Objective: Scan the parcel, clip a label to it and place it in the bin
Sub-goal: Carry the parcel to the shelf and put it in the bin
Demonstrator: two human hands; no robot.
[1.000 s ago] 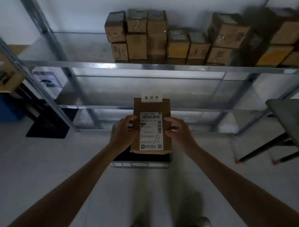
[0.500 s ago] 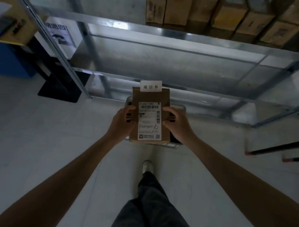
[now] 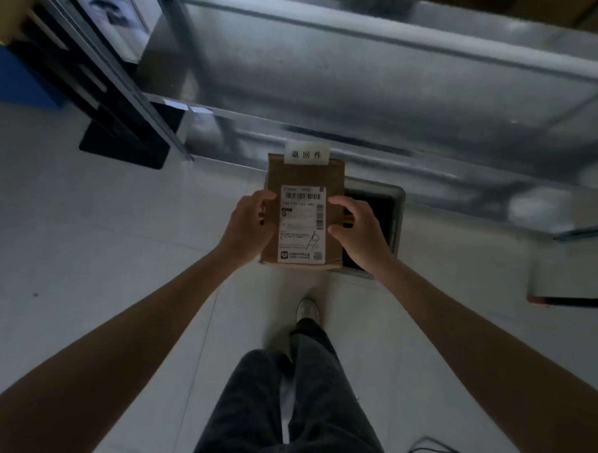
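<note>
Metal shelving along far floor edge; blue cabinet far left corner; black cable near floor edge.

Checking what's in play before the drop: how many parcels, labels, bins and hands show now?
Parcel: 1
Labels: 2, a clipped tag and a shipping label
Bin: 1
Hands: 2, left, right
Total: 6
</note>
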